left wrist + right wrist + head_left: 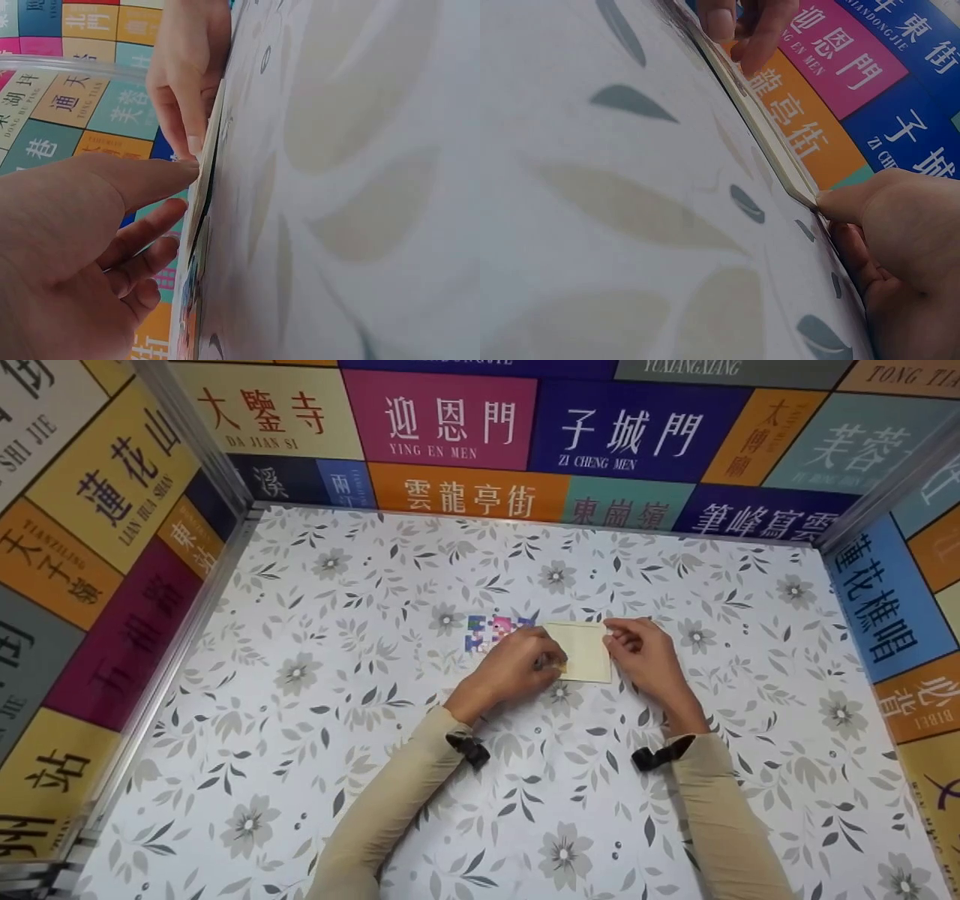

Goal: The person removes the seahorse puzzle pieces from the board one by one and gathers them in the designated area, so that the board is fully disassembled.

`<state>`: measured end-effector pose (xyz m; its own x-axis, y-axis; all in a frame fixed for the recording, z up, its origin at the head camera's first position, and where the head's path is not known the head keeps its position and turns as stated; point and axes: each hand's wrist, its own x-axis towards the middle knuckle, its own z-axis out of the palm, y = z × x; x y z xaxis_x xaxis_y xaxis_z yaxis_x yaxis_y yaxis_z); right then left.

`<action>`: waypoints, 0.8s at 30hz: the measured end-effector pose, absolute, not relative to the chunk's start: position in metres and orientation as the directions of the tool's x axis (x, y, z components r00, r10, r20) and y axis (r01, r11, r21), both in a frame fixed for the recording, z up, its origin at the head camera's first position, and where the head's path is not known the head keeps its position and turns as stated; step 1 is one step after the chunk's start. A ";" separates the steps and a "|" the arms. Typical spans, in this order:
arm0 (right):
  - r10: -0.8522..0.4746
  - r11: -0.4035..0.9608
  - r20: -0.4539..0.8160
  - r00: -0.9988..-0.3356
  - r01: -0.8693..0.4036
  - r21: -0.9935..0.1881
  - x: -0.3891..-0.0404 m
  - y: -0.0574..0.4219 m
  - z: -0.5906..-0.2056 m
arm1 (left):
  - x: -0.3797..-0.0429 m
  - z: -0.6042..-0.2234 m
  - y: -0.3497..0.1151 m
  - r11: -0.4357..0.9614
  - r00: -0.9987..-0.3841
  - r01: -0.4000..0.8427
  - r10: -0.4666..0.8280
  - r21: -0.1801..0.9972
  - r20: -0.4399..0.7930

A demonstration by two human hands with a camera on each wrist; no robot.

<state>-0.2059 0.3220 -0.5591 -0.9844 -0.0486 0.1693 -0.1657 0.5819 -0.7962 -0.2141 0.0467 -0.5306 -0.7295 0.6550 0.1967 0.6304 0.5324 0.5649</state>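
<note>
A thin cream puzzle board with a low raised rim lies flat on the patterned tabletop. My right hand pinches its right edge between thumb and fingers, and the right wrist view shows the thumb at the board's corner. Over the board's left part, my left hand has its fingers bent and holds a small yellowish puzzle piece against the surface. That piece is mostly hidden by the fingers. Colourful joined puzzle pieces, pink and purple, lie left of the board, partly under the left hand.
White cloth with grey flowers and leaves covers the table. Panels with coloured lettered blocks stand along the back and both sides. Metal rails edge the left panel. Each wrist carries a small black camera.
</note>
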 end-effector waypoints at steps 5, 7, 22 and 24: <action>-0.048 0.587 0.168 -0.985 -0.163 -0.793 -0.206 0.322 -0.560 | -0.214 -0.533 0.050 0.555 -0.745 0.619 0.640 0.556 0.191; -0.049 0.590 0.167 -0.985 -0.163 -0.791 -0.206 0.322 -0.559 | -0.213 -0.533 0.050 0.568 -0.756 0.604 0.631 0.559 0.176; -0.052 0.584 0.166 -0.985 -0.165 -0.795 -0.204 0.321 -0.556 | -0.211 -0.533 0.048 0.578 -0.779 0.556 0.614 0.597 0.132; -0.050 0.585 0.162 -0.986 -0.160 -0.795 -0.205 0.321 -0.556 | -0.211 -0.533 0.049 0.586 -0.784 0.550 0.608 0.595 0.124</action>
